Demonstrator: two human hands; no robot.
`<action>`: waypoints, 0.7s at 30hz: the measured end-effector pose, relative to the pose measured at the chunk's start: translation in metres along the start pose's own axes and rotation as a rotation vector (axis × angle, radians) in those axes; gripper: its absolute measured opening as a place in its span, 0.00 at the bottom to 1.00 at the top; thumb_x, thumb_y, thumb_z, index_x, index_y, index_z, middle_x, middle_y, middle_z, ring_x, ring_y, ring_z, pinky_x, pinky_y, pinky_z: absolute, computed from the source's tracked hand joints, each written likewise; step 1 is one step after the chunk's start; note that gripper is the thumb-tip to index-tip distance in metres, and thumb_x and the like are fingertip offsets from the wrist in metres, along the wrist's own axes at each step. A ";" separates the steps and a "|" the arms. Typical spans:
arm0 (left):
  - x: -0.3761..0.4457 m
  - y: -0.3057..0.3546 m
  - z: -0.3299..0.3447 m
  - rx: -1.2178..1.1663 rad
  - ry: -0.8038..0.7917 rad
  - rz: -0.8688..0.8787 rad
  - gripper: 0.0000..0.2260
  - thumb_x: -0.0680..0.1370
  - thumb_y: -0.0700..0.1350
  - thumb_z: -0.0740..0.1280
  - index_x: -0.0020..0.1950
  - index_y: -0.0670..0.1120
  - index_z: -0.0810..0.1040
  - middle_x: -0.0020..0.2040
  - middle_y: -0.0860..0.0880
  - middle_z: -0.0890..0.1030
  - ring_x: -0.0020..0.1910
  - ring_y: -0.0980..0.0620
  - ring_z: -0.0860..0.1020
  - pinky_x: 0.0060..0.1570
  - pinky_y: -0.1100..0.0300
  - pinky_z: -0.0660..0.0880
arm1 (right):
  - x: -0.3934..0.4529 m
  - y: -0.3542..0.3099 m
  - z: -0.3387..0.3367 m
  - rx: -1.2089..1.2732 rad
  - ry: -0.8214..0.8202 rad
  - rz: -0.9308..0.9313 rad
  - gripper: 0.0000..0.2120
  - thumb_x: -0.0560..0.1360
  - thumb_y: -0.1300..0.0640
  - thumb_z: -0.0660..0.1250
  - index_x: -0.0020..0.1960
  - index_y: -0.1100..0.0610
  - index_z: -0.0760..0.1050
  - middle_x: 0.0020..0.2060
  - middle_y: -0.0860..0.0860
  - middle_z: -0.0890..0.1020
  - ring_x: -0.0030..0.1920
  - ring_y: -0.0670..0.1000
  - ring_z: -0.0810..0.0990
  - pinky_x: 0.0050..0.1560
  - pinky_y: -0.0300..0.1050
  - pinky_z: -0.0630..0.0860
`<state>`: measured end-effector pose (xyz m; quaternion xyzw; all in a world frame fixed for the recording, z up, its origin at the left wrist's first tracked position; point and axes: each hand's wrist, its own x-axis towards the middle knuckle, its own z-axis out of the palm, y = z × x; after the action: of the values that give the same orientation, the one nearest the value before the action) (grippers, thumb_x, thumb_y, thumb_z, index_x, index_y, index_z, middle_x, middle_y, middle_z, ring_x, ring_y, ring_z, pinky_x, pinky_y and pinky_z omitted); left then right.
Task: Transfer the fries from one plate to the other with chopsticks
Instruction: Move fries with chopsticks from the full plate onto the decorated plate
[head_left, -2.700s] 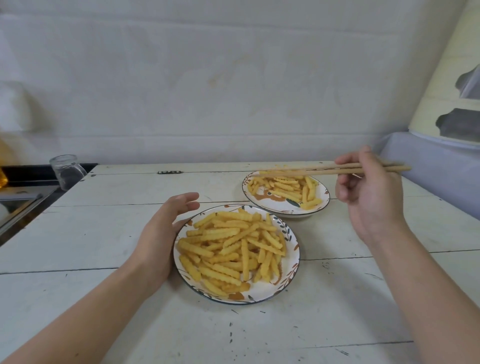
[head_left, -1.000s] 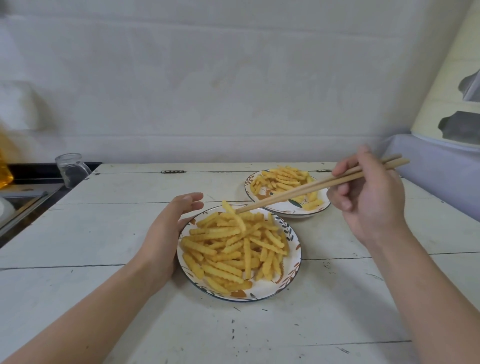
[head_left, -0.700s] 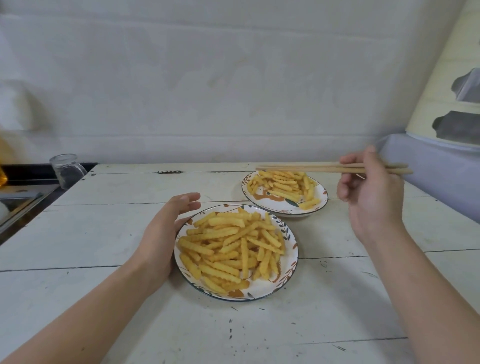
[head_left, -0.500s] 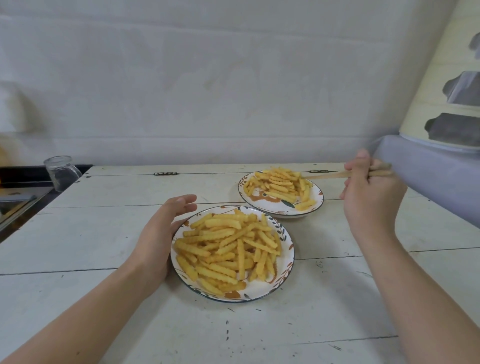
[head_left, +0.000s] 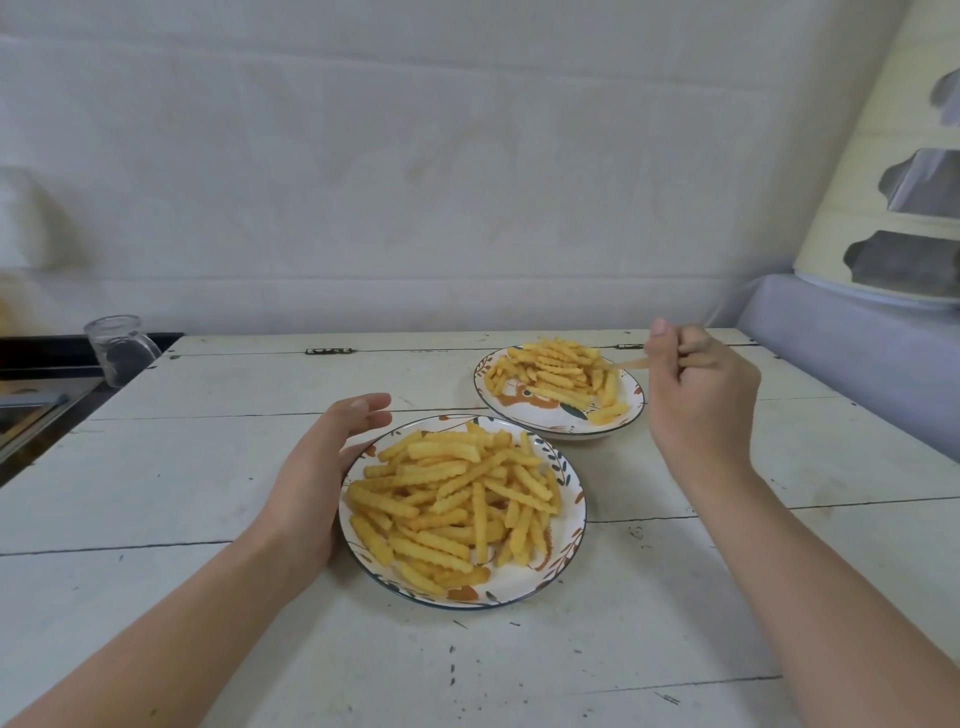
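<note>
On a white plank table (head_left: 156, 467), crinkle-cut fries (head_left: 457, 499) are seen heaped on the near plate (head_left: 571, 525), a white dish with a dark rim and a leaf pattern, while a smaller pile of fries (head_left: 556, 371) is spread over the far plate (head_left: 519, 410), which is set just behind and to the right, the two rims close together. A short length of the chopsticks (head_left: 631, 362) is shown pointing left from the right hand (head_left: 701, 395) toward the right edge of the far pile; the tips are blurred, and whether a fry is pinched between them cannot be told. The right hand is curled into a closed fist around the chopsticks, with the thumb raised, and is held just beside the far plate's right rim. The left hand (head_left: 322, 467) is kept open and loosely cupped, fingers together, against the left rim of the near plate, with nothing grasped in it. Both bare forearms are stretched in from the lower corners of the view. A clear glass jar (head_left: 119, 348) is placed at the table's far left corner, beside a dark countertop (head_left: 41, 374). A plain white wall (head_left: 415, 182) is seen behind the table, and a pale grey-blue cloth-covered surface (head_left: 857, 364) is visible at the right.
</note>
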<state>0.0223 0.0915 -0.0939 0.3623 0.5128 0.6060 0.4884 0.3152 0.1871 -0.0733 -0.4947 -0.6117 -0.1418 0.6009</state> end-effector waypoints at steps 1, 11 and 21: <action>0.000 0.000 0.000 0.001 0.000 -0.002 0.14 0.85 0.51 0.61 0.63 0.53 0.85 0.64 0.52 0.84 0.64 0.48 0.82 0.54 0.48 0.79 | -0.001 -0.002 0.001 -0.016 -0.012 -0.021 0.26 0.84 0.49 0.56 0.31 0.60 0.63 0.24 0.56 0.68 0.28 0.59 0.68 0.31 0.52 0.65; 0.001 0.001 0.001 -0.017 0.001 -0.022 0.14 0.85 0.50 0.61 0.63 0.52 0.85 0.65 0.52 0.83 0.63 0.48 0.82 0.54 0.49 0.79 | 0.003 -0.002 -0.004 0.080 0.014 0.139 0.27 0.84 0.47 0.52 0.38 0.64 0.77 0.31 0.54 0.80 0.35 0.59 0.79 0.40 0.53 0.74; 0.000 0.001 0.000 0.029 0.002 -0.015 0.13 0.85 0.52 0.62 0.62 0.55 0.86 0.64 0.54 0.84 0.65 0.50 0.81 0.63 0.45 0.78 | 0.011 -0.045 -0.024 1.056 -0.097 0.682 0.29 0.85 0.48 0.57 0.27 0.53 0.77 0.22 0.52 0.69 0.20 0.50 0.62 0.26 0.40 0.58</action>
<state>0.0219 0.0915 -0.0928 0.3649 0.5247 0.5953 0.4870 0.2969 0.1517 -0.0390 -0.3043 -0.4337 0.4015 0.7470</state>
